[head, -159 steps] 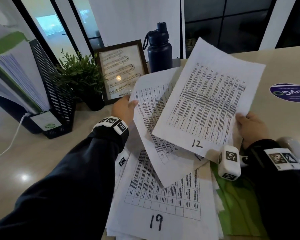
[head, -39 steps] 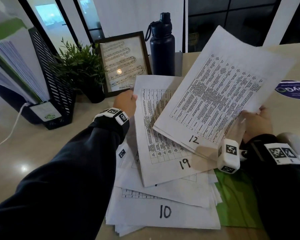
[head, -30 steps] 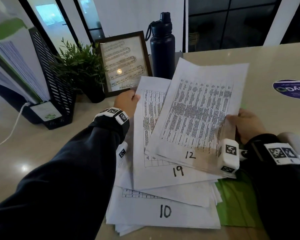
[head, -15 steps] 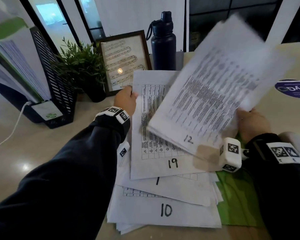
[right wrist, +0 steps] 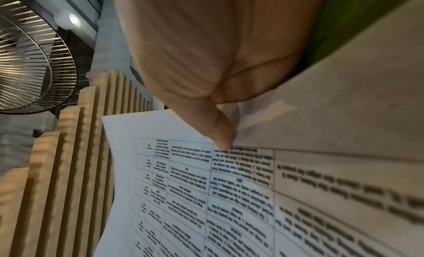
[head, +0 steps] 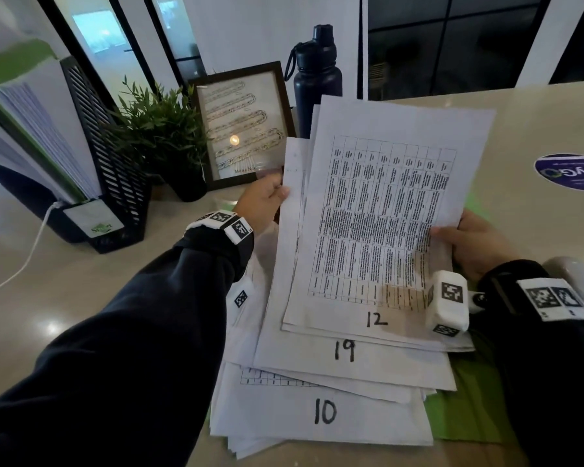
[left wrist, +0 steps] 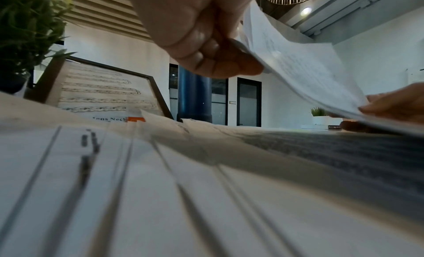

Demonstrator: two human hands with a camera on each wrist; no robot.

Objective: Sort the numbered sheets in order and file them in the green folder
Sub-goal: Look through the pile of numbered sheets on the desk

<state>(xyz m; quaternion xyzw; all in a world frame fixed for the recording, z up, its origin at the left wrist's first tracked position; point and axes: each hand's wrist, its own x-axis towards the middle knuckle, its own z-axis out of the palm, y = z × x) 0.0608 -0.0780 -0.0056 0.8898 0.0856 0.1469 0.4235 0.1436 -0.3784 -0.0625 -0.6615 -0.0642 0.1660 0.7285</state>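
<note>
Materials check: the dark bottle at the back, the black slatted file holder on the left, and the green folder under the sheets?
Dark navy bottle: looks like powder-coated metal, matte with a soft sheen; lid likely plastic. Black slatted file holder: perforated metal or moulded plastic, matte; can't tell which. Green folder: thin card or plastic sheet, lying flat with a slight sheen; unclear which.

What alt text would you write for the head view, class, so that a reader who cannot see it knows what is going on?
A person's right hand holds a small stack topped by the sheet numbered 12, while the left hand pinches the sheet numbered 19 beneath it. Under both, a messy pile with the sheet numbered 10 on top lies on a green folder on the beige desk.
</note>
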